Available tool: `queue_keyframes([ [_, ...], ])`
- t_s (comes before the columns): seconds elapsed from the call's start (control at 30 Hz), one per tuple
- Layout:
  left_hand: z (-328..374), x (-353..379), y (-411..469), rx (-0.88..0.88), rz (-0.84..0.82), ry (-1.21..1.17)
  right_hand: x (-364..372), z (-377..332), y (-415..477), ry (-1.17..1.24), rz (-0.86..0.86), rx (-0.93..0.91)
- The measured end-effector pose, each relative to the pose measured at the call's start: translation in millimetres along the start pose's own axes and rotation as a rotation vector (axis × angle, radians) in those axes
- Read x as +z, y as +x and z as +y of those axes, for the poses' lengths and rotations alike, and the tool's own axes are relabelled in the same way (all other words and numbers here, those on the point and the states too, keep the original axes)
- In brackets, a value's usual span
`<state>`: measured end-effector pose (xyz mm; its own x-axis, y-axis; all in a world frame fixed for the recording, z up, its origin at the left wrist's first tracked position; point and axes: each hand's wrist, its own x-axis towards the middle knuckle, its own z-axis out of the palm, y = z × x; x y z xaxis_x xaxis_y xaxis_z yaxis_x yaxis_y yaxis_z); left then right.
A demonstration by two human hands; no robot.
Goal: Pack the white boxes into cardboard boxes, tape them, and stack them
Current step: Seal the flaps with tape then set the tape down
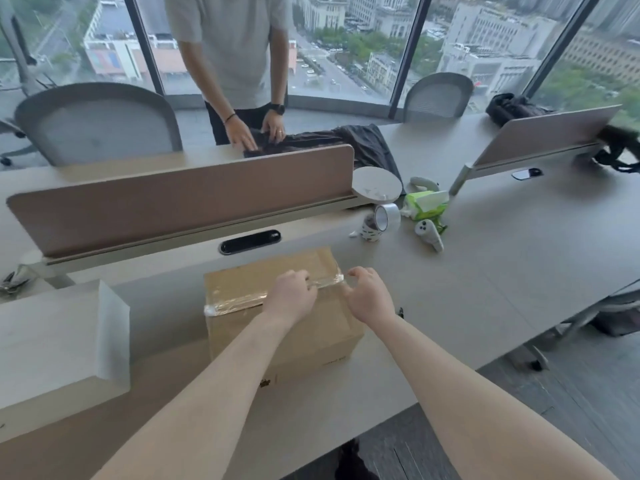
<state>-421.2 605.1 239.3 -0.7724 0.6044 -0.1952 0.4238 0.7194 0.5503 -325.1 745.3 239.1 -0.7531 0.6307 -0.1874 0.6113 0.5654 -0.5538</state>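
Our left grip (292, 289) is down on top of the cardboard box (322, 330), fingers curled onto the clear tape (239, 301) that runs along the lid seam. Right beside it, our right grip (370, 294) sits at the box's right-hand top edge with its fingers curled in tight. It seems to pinch the tape's end there, though the fingertips are tucked behind the knuckles. A short bunched stretch of tape spans the gap between the two grips.

We see the box standing closed on the tabletop (502, 271), directly in front of us and near the front edge. The tape crosses its lid from the left edge to the right and is wrinkled at both ends. Off to our left, well apart from it, sits a large pale box (62, 341), also on the tabletop.

Further back on the right we spot a tape roll (388, 218) standing on edge against a small patterned cup (369, 232). A green pack of wipes (424, 202) and a white controller (429, 233) lie just beside them. A brown divider panel (173, 202) runs across behind our box. Beyond it a person in a grey shirt (235, 46) has both hands on some dark fabric (363, 143).
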Motion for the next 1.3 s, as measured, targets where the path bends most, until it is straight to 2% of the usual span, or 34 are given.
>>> queue_keyframes([
  [0.27,75.9,28.3,95.9,0.060,-0.032,-0.035,-40.8,51.7,84.5,0.061,0.055,0.015],
  [0.53,136.9,61.7,205.9,-0.055,-0.058,-0.101,-76.2,107.8,207.2,0.102,0.068,0.064],
  [0.73,170.0,75.9,280.8,-0.103,-0.065,-0.116,-93.5,122.4,296.7,0.089,0.114,0.087],
  [0.83,181.0,84.5,313.7,-0.126,-0.066,-0.155,-91.5,122.5,331.1,0.114,0.048,0.105],
  [1.07,179.1,118.7,367.0,-0.240,-0.072,-0.179,-70.2,133.5,376.8,0.301,-0.047,0.324],
  [1.3,175.0,128.4,372.6,-0.270,-0.095,-0.218,-68.3,139.4,382.5,0.405,-0.043,0.318],
])
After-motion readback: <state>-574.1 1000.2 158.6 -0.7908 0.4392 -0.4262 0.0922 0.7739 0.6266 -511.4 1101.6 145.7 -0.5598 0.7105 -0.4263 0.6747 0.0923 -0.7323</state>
